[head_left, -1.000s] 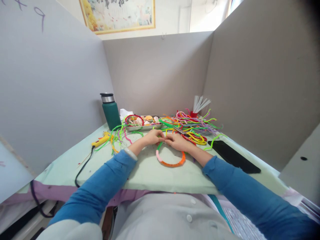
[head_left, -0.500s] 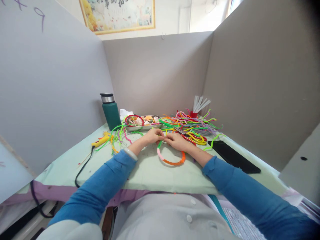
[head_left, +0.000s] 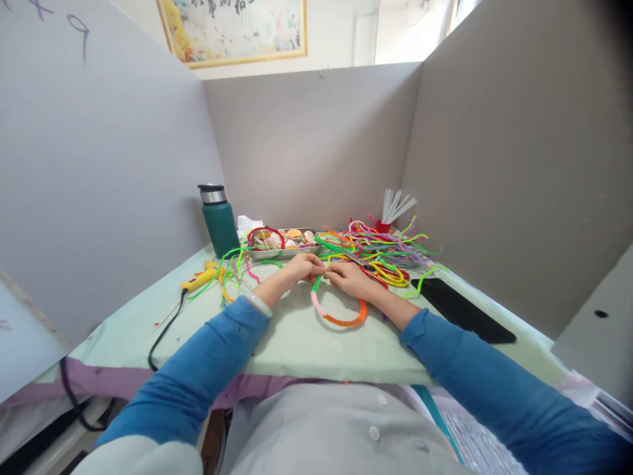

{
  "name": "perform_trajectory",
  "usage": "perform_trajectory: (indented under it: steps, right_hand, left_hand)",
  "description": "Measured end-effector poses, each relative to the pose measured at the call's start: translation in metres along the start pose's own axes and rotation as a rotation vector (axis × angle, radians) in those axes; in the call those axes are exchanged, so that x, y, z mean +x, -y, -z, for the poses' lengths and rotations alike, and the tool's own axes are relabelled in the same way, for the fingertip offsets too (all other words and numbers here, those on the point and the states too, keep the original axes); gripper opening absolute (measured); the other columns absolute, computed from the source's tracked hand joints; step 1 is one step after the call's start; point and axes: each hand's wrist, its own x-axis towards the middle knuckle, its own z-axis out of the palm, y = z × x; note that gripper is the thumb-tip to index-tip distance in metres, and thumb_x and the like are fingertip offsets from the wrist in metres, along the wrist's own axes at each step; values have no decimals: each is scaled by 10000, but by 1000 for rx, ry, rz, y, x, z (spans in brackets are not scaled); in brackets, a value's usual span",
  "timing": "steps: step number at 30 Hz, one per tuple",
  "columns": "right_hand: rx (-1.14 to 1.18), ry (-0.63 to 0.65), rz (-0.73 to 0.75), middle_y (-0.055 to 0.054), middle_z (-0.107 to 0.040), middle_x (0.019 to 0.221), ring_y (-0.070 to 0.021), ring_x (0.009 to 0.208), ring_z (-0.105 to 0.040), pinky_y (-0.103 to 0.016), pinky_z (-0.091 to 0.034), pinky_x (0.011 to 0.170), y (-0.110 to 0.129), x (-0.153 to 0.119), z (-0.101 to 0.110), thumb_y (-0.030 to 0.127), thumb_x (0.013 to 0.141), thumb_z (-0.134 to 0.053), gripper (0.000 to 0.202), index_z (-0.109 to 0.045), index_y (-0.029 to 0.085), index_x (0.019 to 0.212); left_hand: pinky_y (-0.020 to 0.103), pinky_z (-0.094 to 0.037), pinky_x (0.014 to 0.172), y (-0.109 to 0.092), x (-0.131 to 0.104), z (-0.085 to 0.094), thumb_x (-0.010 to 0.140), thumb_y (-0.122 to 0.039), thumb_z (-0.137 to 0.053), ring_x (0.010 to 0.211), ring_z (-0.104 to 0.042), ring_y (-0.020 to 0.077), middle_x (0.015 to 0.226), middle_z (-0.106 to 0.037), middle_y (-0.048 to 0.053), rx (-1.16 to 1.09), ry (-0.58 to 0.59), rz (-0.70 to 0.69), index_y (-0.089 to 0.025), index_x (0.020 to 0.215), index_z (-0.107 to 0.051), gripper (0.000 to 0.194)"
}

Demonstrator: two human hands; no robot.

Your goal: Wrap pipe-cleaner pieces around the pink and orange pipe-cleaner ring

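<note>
One fuzzy ring (head_left: 345, 323) curves nearest me over the pale table (head_left: 297, 349), my right wrist (head_left: 395, 307) hiding part of it; a black slab (head_left: 459, 310) lies right. My left hand (head_left: 302, 267) and right hand (head_left: 349, 279) pinch its green far end, fingertips closed. A yellow glue gun (head_left: 200, 280) sits left; yellow loops (head_left: 388, 275), a metal tray (head_left: 287, 253), a green bottle (head_left: 220, 227) and tangled pipe cleaners (head_left: 395, 245) crowd beyond

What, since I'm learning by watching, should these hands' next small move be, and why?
Probably a small turn of the green covering around the ring: the left hand and right hand pinch close together at the green's visible end, only a short way past the pink section.
</note>
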Motion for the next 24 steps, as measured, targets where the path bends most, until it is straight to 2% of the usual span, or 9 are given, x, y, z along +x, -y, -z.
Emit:
perform_trajectory:
  steps: [11,16,20,24]
  right_hand:
    - [78,5,-121,2,-548,610,-92,575,-454,-207,-302,553,-10,2,-6,301,800,-398,264,-543,139,649]
    - [140,30,-125,4,-538,607,-83,552,-446,-200,-308,532,-7,1,-3,310,790,-407,252,-526,138,650]
    - [267,56,-160,15,-499,565,-64,475,-407,-189,-292,468,-6,0,-2,330,784,-410,256,-504,138,644]
    - [488,74,-230,26,-482,561,-47,398,-345,-190,-250,392,-2,-1,-2,363,770,-422,250,-495,140,683]
  left_hand:
    - [169,-346,441,13,7,3,586,-405,-653,458,-432,41,567,-505,-28,98,41,-100,-114,745,-531,353]
    - [165,-326,435,9,3,4,561,-393,-665,454,-415,34,581,-488,-35,92,85,-97,-109,742,-531,362]
    - [163,-318,439,8,2,4,565,-394,-659,464,-410,33,586,-478,-36,72,94,-101,-109,744,-529,361]
    - [153,-305,432,9,3,4,594,-397,-642,464,-389,27,570,-455,-42,47,86,-134,-111,734,-515,343]
